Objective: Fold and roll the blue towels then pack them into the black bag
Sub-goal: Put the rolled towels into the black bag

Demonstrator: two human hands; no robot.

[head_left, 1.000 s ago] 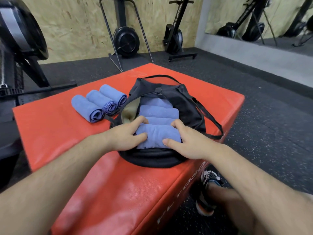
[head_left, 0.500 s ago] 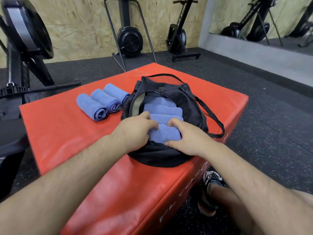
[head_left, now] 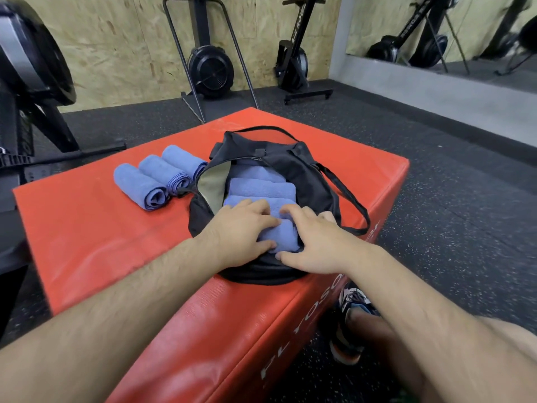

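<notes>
Gripped nearest rolled towel inside black bag with left hand and right hand, fingers curled over, thumbs under. Counted roughly four rolls packed; left three rolled towels waiting at ten o'clock on red plyo box.

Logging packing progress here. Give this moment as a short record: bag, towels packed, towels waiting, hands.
bag: black bag, open, on red box
packed: four towels visible inside
waiting: three rolled towels on the box, left of the bag
left hand: grips front towel in bag
right hand: grips same towel
</notes>
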